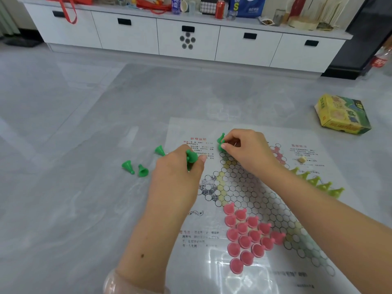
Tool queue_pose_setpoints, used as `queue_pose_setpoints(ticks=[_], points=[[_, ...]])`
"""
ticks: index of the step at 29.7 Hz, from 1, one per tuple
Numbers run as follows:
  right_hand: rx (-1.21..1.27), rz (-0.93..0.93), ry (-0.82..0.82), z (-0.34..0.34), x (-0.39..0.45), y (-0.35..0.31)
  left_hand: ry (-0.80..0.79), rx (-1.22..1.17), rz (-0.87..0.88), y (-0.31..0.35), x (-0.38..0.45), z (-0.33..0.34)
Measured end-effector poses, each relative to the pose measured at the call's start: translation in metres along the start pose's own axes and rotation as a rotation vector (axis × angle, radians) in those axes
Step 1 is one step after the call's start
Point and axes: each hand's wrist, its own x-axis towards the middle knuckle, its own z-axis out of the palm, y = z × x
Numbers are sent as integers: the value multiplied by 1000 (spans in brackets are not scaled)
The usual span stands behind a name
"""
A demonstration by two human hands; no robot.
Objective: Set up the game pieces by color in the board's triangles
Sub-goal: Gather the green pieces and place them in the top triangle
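The board (265,187) is a glossy paper sheet lying flat on the grey floor (74,124). It is printed with a star-shaped field of white circles and with blocks of red and black text.

The game pieces are small plastic cones with knob tips.
- Pink pieces (247,234): about sixteen, standing packed together in the triangle at 6 o'clock on the board.
- Yellow-green pieces (318,182): at least five visible, in a row at 3 o'clock, partly hidden by the right forearm.
- Loose green pieces (135,167): three, tipped on their sides on the floor, off the board at 9 o'clock.

The left hand (180,166) is curled around several held green pieces (191,157); their count cannot be determined. It sits at the board's left edge.

The right hand (246,149) pinches one green piece (221,146) between thumb and fingertips at the top of the 12 o'clock triangle. A second green piece (221,139) stands just beyond it.

A yellow-and-green game box (342,114) lies on the floor, well apart from the board at 2 o'clock. A white cabinet (186,37) with five drawer fronts runs along the far wall.
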Motion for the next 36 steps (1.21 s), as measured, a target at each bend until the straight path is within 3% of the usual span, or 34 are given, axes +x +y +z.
queue_pose_setpoints(ticks=[17, 21, 23, 33, 36], points=[[20, 9, 48, -13, -11, -9, -50, 27, -25, 7, -2, -1], [268, -162, -163, -38, -39, -44, -92, 37, -20, 11, -3, 0], [263, -217, -235, -40, -47, -53, -116, 55, -18, 11, -3, 1], [43, -467, -190, -32, -51, -48, -199, 56, 24, 9, -2, 5], [96, -414, -189, -37, -50, -47, -210, -32, 11, 13, -4, 3]])
